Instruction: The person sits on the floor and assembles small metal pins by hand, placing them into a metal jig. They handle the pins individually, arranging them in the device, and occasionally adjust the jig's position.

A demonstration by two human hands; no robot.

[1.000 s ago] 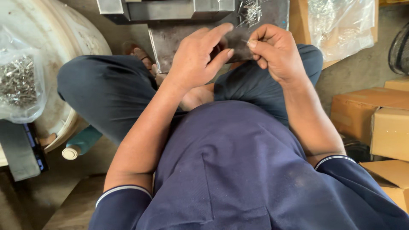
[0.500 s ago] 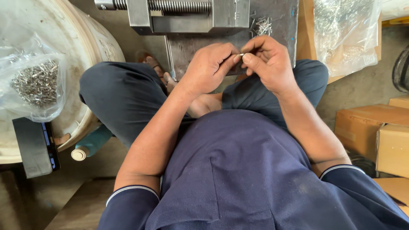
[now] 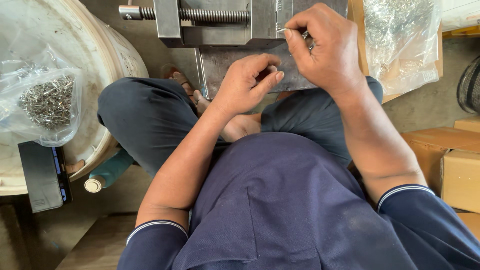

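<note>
Right hand: our right hand (image 3: 327, 47) pinches a small metal piece (image 3: 281, 30) between thumb and forefinger, right against the steel vise (image 3: 215, 22).
Left hand: our left hand (image 3: 247, 82) is loosely curled, holding nothing we can see, just below the vise.
Left side: a clear bag of small metal parts (image 3: 47, 102) lies on a white bucket lid (image 3: 107, 65).
Right side: another plastic bag (image 3: 400, 42), above cardboard boxes (image 3: 450, 160).

The right hand (image 3: 327, 50) now sits higher, up against the metal vise (image 3: 220, 22), pinching a small metal piece (image 3: 282, 31) at its jaw edge. The left hand (image 3: 247, 82) is parted from it, lower over the grey plate (image 3: 220, 67), fingers loosely curled. The two no longer meet.
</note>
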